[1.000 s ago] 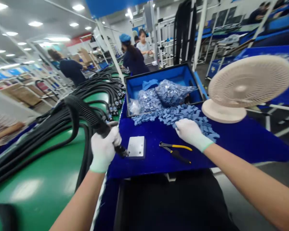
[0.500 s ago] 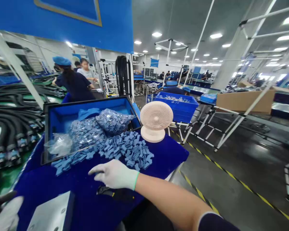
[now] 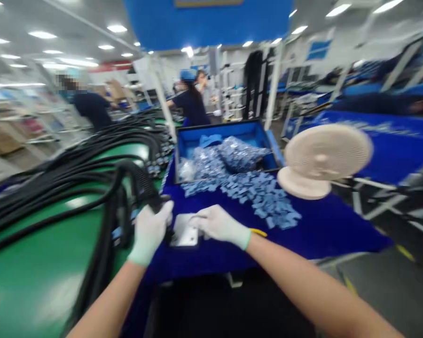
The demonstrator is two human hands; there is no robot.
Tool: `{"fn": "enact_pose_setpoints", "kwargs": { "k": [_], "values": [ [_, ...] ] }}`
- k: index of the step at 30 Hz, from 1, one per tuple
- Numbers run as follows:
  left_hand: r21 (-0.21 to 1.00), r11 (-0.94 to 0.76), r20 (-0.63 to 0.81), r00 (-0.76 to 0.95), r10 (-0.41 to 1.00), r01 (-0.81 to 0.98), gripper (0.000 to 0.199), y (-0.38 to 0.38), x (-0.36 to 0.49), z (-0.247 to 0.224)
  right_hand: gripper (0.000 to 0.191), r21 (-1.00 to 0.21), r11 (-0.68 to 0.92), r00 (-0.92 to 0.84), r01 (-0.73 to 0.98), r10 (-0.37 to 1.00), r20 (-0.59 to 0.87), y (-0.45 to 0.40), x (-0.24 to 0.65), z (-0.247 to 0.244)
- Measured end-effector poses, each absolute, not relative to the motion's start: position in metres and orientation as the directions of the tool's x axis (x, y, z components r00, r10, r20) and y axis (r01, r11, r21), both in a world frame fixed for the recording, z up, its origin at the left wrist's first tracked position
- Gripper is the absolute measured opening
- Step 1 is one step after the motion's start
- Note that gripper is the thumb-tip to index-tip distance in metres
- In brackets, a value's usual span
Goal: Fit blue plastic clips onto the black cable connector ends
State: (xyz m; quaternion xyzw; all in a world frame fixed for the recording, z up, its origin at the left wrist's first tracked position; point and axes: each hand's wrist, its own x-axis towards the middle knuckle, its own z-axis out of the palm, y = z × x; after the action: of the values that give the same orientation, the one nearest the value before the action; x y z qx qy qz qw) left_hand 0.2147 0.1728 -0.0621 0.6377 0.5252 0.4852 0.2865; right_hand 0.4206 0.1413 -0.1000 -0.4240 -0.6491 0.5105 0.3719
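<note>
White-gloved, my left hand [image 3: 151, 231] is wrapped round the end of a black corrugated hose [image 3: 137, 180], just left of a metal block [image 3: 185, 230]. My right hand [image 3: 218, 224], also gloved, is at the block's right side with its fingers bent together; whether something small is between them I cannot make out. The block lies on the blue cloth of the table [image 3: 324, 234]. Behind my right hand spreads a pile of small blue plastic pieces [image 3: 264, 195]. A yellow tool handle [image 3: 258, 232] shows beside my right wrist.
A blue tray [image 3: 261, 131] with bagged parts [image 3: 238, 155] stands at the back. A beige fan [image 3: 326, 152] is on the right. Many black hoses [image 3: 74, 164] cover the green surface [image 3: 56, 281] on the left. People work beyond.
The view has swung left. My left hand has come up from the lower left corner and now holds a hose end. My right hand has moved from near the blue pieces to the metal block.
</note>
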Motion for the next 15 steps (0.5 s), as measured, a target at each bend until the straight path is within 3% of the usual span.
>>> {"fn": "enact_pose_setpoints", "kwargs": {
  "k": [2,5,8,15],
  "values": [
    [0.903,-0.240,0.263,-0.017,0.965,0.358,0.026,0.177,0.210,-0.075,0.035,-0.945,0.223,-0.369,0.238,0.921,0.124,0.147,0.414,-0.098],
    [0.916,-0.219,0.243,-0.029,0.970,0.335,0.033,0.181,0.205,-0.086,0.027,-0.905,0.293,-0.443,0.309,0.886,0.136,0.157,0.401,-0.097],
    [0.928,-0.223,0.240,-0.022,0.970,0.299,0.035,0.181,0.204,-0.086,0.021,-0.902,0.301,-0.504,0.310,0.856,0.112,0.162,0.386,-0.098],
    [0.953,-0.205,0.207,0.014,0.978,0.221,0.035,0.186,0.202,-0.089,0.028,-0.885,0.277,-0.505,0.374,0.861,0.056,0.184,0.362,-0.114]
  ]
}}
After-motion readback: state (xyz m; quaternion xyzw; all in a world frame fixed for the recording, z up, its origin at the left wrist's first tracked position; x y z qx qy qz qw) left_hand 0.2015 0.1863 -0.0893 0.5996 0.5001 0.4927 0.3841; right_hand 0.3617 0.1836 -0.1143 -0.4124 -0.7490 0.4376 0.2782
